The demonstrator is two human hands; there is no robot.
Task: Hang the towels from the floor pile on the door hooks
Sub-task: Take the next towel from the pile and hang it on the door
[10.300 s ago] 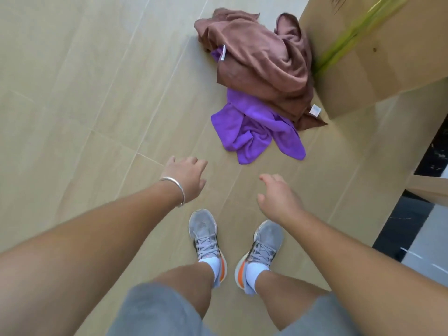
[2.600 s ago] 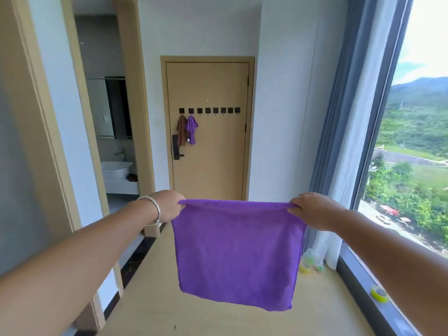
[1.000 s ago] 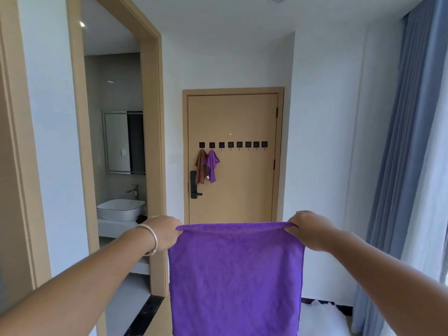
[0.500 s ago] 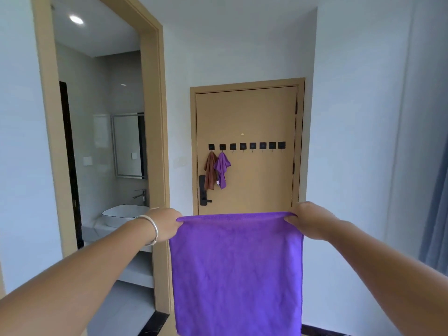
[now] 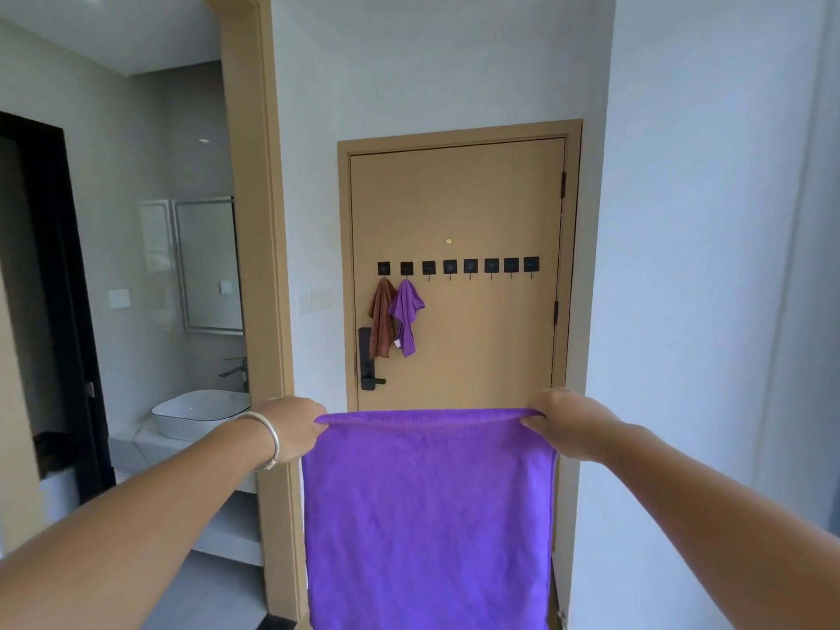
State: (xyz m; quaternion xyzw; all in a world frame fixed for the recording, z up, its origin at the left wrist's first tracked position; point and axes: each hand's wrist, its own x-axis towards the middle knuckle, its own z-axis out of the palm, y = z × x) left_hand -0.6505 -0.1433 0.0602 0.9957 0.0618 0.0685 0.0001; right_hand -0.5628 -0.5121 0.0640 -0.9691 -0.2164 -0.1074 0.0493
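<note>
A purple towel (image 5: 427, 516) hangs flat in front of me, stretched by its top edge. My left hand (image 5: 295, 427) pinches its top left corner and my right hand (image 5: 568, 420) pinches its top right corner. Ahead stands a tan door (image 5: 477, 338) with a row of several black hooks (image 5: 470, 266). A brown towel (image 5: 381, 318) hangs on the leftmost hook and a second purple towel (image 5: 406, 313) on the hook beside it. The other hooks are bare. The floor pile is out of view.
A black door handle and lock (image 5: 367, 359) sits at the door's left edge, below the hung towels. To the left a tan-framed opening (image 5: 259, 266) leads to a bathroom with a white basin (image 5: 200, 413) and a mirror (image 5: 207, 266). White walls flank the door.
I have moved closer to the door, which now looks larger. Both hands keep the same hold on the spread purple towel.
</note>
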